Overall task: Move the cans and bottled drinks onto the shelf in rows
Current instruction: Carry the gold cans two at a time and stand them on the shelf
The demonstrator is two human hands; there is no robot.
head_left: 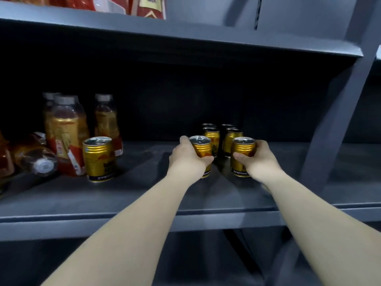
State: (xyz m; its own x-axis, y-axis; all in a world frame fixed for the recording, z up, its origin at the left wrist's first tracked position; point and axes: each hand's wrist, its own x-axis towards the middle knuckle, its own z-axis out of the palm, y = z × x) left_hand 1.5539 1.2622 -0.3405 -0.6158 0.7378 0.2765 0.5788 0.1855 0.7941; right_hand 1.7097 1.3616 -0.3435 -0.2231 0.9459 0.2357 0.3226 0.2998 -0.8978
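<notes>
On my feed only one line reads cleanly: white letters "Red Bull Vitamin" along the dark foot of the short gold metal can at front right (243,148), with the rest cut off. The matching gold can left of it (202,148) shows a white fragment I cannot make out. Print on the lone gold can further left (98,159) and on the red-labelled clear plastic bottles (61,145) is too blurred to read.

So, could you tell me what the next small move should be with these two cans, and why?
Probably ease both cans straight back and let go. The left hand grips the left can and the right hand grips the right can, each upright in front of a row of cans standing on the shelf; whether they touch those rows yet is unclear.
</notes>
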